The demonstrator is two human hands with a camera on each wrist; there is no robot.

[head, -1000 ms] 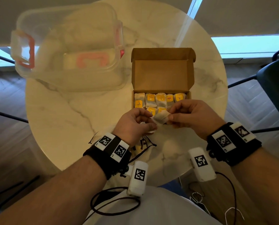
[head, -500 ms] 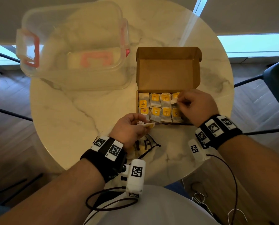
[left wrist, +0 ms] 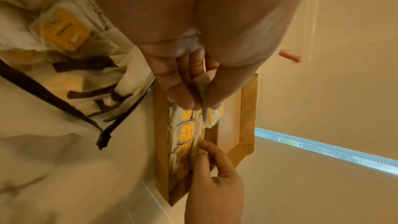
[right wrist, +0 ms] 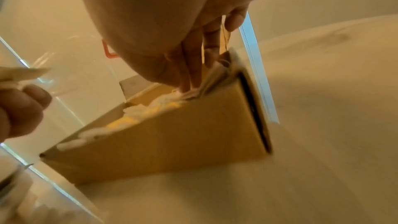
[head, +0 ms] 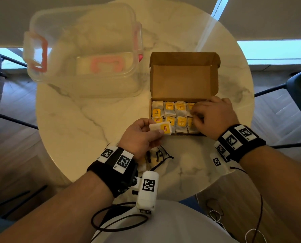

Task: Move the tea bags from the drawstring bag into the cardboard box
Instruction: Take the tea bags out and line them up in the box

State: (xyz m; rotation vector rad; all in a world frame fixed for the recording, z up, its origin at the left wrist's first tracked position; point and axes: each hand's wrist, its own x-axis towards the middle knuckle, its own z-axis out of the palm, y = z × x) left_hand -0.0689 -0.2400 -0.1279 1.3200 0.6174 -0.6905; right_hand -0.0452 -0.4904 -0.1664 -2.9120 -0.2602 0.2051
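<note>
The open cardboard box (head: 184,79) holds two rows of yellow-tagged tea bags (head: 169,109). My left hand (head: 159,131) pinches one tea bag (head: 162,128) between thumb and fingers at the box's front left corner; the pinch also shows in the left wrist view (left wrist: 203,94). My right hand (head: 194,116) is over the box's right end, its fingertips (right wrist: 189,86) pressing down on the tea bags there. The white drawstring bag (head: 157,155) lies under my left wrist, with tea bags (left wrist: 62,33) showing inside it.
A clear plastic container (head: 83,55) with orange latches stands at the back left of the round marble table (head: 93,120). A dark chair (head: 300,95) is off the table's right side. Cables hang near my lap.
My right hand took a tea bag from between both hands and carried it into the box's right end. My left hand has raised another tea bag towards the box's front left corner.
</note>
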